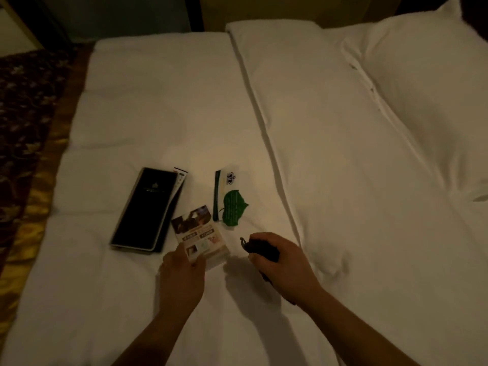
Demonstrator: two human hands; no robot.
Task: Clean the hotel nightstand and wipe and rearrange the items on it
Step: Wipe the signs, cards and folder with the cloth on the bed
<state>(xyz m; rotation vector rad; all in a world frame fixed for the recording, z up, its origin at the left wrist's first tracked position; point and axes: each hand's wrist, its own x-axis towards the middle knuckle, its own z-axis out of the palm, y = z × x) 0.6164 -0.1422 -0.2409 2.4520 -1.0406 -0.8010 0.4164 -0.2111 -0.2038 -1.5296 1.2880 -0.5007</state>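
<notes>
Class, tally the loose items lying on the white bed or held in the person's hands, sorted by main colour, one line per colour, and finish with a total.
Black or dark: 2, the folder on the bed and the small dark object in the right hand
Green and white: 1, the leaf card
Multicoloured print: 1, the brochure under the left hand
Total: 4

Black folder [145,211], leaf card [231,200], brochure [202,237] — lying on bed.

Light: dim, warm yellow cast
Brightest: patch of bed sheet [253,159] at centre
Falloff: corners go near black
Shadows: soft, under both hands
Blur: slight softness, print on leaflets unreadable
Distortion: wide-angle bowing at edges
Glare: none
</notes>
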